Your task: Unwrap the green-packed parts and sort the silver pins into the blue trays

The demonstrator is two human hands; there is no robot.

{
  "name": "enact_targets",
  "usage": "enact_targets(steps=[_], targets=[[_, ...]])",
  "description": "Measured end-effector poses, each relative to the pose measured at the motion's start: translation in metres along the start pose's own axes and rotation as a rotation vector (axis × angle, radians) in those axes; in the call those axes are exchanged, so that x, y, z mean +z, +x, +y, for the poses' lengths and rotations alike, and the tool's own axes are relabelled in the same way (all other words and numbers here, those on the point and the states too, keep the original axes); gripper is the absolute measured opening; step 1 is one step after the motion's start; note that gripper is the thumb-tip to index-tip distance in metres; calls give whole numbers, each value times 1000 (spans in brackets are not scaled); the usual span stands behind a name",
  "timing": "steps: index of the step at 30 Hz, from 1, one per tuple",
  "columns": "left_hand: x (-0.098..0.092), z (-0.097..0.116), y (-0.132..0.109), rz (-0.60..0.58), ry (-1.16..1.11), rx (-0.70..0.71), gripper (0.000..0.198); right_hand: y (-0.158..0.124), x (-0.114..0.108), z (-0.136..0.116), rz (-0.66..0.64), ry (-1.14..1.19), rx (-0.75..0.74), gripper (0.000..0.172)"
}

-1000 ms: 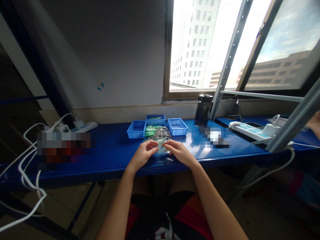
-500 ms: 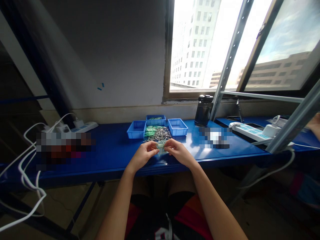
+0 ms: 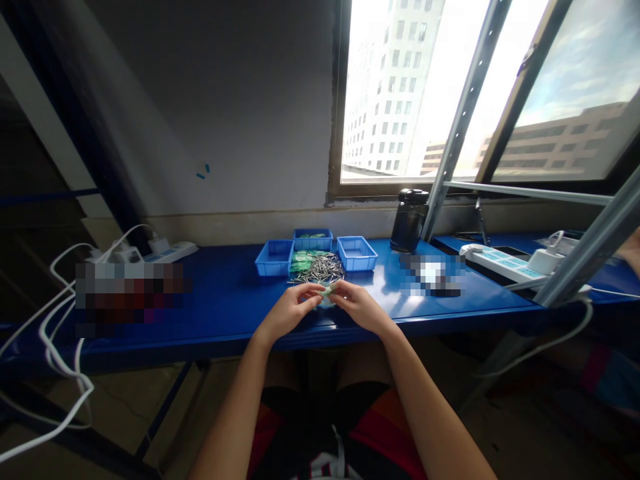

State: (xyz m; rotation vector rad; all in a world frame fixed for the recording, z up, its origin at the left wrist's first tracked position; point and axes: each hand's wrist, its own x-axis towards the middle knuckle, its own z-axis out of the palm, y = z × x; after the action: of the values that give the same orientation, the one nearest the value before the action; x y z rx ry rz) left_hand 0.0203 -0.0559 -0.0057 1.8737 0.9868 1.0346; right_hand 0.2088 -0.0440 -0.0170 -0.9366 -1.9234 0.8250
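Between my hands is a small, pale green plastic bag (image 3: 327,294), partly covered by my fingers. My left hand (image 3: 293,308) pinches its left side with thumb and fingertips. On the other side, my right hand (image 3: 356,303) grips it in the same way. What the bag contains, if anything, is too small to tell. Just beyond my fingertips lies a heap of thin metal pieces, like screws or nails (image 3: 324,267). Green plastic bags (image 3: 303,261) lie against the left of the heap.
Blue bins stand around the heap: a left bin (image 3: 273,268), a right bin (image 3: 358,265) and a back bin (image 3: 313,244) with green bags inside. A black bottle (image 3: 409,223) stands near the window. Power strips (image 3: 505,262) and white cables (image 3: 65,363) lie at both sides. Another person's hand (image 3: 631,252) shows far right.
My fingers have come closer together, and the bag between them looks more bunched up. The heap and the bins have not moved on the table.
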Motion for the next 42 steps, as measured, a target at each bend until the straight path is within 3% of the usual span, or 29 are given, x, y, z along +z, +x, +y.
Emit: enact_targets(steps=[3,9,16,19,22,26,29,31,42], targets=[[-1,-5,2,155,-13,-60,38,-1,-1,1,21,74,40,22],[-1,-7,2,95,44,-28,22,1,1,5,35,106,96,24],[-1,-9,3,170,23,-58,26,12,-5,7,40,36,96,24],[0,-12,5,212,21,-91,28,37,-15,-2,107,-184,-16,20],[1,-15,7,217,61,-85,25,81,-24,-14,200,-493,-102,21],[3,-16,8,185,88,-74,24,149,-24,-20,266,-916,-44,27],[2,-16,7,154,85,-61,24,183,-17,-12,115,-1097,51,32],[1,-15,6,146,82,-56,25,193,-10,-5,44,-1097,71,28],[1,-10,6,164,77,-63,27,168,16,8,-329,-1012,-153,36]])
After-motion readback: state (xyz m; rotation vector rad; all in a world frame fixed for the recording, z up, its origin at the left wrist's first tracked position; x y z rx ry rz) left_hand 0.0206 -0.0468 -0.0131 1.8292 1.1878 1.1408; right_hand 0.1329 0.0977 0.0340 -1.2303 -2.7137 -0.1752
